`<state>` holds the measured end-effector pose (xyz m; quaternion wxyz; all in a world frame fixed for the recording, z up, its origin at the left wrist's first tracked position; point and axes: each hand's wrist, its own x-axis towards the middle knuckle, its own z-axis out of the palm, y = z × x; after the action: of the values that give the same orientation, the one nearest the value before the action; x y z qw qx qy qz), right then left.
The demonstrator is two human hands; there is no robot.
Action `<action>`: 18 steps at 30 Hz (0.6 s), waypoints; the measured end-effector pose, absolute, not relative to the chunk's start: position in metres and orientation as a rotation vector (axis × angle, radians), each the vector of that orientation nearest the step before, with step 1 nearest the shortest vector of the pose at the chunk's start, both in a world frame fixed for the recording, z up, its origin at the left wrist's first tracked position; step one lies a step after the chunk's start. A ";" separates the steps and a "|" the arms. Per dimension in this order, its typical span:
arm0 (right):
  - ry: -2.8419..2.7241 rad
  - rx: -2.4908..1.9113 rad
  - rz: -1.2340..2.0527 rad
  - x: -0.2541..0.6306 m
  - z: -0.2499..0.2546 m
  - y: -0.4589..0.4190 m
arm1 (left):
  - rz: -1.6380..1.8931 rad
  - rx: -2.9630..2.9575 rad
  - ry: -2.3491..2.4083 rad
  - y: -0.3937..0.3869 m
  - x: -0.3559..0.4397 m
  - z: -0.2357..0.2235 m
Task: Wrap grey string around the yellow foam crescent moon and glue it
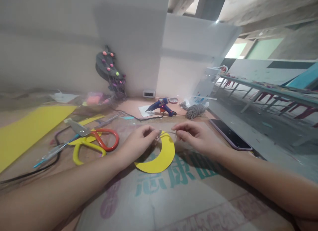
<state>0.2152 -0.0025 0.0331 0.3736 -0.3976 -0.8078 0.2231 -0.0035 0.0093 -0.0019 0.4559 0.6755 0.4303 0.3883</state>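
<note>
Spreading over the bench (pixel 132 104), printed sheet (pixel 119 198) | yellow crescent (pixel 169 153) over sheet, between hands | left hand (pixel 139 138): fingers pinched at crescent's upper tip | right hand (pixel 196 136): fingers nearly closed, holding thin strand (pixel 169 132)

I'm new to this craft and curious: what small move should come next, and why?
Perhaps the right hand should bring the strand round the yellow crescent: the left hand pinches at its upper tip, and the strand spans from there to the right fingers.
</note>
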 end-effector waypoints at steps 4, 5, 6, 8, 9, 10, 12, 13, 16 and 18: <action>-2.359 -0.664 0.109 0.218 0.033 -0.014 | 1.007 1.642 1.052 0.012 -0.003 -0.002; -2.454 -0.561 -0.043 0.218 0.030 -0.014 | 1.026 1.642 1.051 0.013 -0.003 -0.002; -2.534 -0.469 -0.184 0.219 0.026 -0.014 | 1.043 1.646 1.048 0.013 -0.003 -0.003; -2.594 -0.373 -0.353 0.220 0.018 -0.009 | 1.058 1.649 1.032 0.013 -0.003 -0.004; -2.563 -0.398 -0.345 0.220 0.015 -0.005 | 1.054 1.641 1.031 0.014 -0.002 -0.005; -2.505 -0.470 -0.286 0.221 0.012 -0.001 | 1.045 1.629 1.035 0.014 -0.002 -0.005; -2.341 -0.667 -0.119 0.221 0.007 0.007 | 1.028 1.599 1.049 0.014 -0.002 -0.006; -2.261 -0.754 -0.042 0.221 0.005 0.011 | 1.023 1.589 1.056 0.014 -0.001 -0.006; -2.099 -0.911 0.114 0.220 0.002 0.020 | 1.023 1.597 1.080 0.015 -0.002 -0.007; -2.068 -0.961 0.170 0.219 0.002 0.023 | 1.023 1.620 1.095 0.016 -0.002 -0.007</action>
<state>0.2193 0.0228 0.0016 0.4146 -0.3826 -0.8229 0.0678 -0.0020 0.0157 -0.0071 0.4507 0.6552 0.4431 0.4138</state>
